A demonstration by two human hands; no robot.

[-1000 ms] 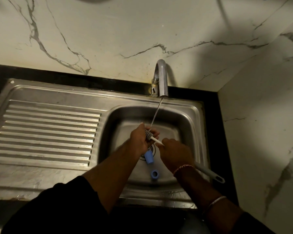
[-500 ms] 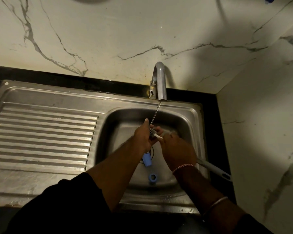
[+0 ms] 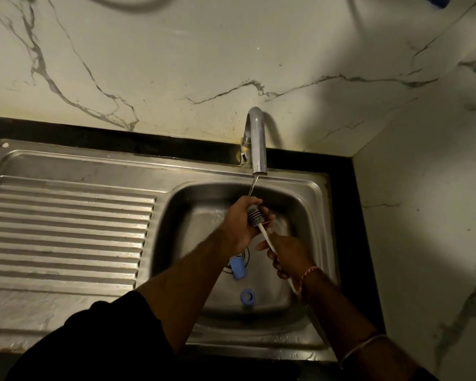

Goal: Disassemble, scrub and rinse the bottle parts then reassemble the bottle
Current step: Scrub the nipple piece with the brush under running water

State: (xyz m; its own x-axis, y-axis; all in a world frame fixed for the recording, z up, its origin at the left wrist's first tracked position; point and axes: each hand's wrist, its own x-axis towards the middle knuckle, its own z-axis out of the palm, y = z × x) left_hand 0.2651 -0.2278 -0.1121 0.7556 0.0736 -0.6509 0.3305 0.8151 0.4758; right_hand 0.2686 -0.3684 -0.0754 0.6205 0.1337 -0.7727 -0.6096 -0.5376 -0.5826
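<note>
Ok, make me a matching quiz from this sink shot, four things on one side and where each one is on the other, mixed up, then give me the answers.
Things
1. brush head
2. brush handle
3. blue ring
4. blue cap

Places
A. lying by the drain of the sink, partly under the left forearm
B. gripped in the right hand
C. lying alone on the basin floor, nearest the front edge
D. inside the fingers of the left hand, under the stream from the tap

Pairs: 1-D, 2-B, 3-C, 4-A
</note>
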